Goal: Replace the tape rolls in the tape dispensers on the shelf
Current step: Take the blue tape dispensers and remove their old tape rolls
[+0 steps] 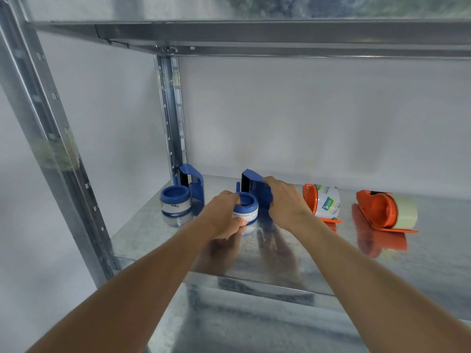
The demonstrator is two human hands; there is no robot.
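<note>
Four tape dispensers stand on the metal shelf [293,253]. In the middle is a blue dispenser [251,184] with a nearly used-up tape roll [246,211] on its blue hub. My left hand [224,215] grips that roll, fingers over its top rim and thumb on its side. My right hand [285,202] holds the blue dispenser's upright body from the right. A second blue dispenser [190,189] with a clear roll [175,203] stands at the left. Two orange dispensers lie to the right, one [312,200] with a printed roll [328,201], one [379,207] with a pale yellow roll [405,211].
A steel upright [46,128] with tape wrapped round it rises at the left front, and another upright [170,113] stands at the back. The shelf above [254,34] hangs overhead. A white wall closes the back. A lower shelf [242,327] lies beneath the front edge.
</note>
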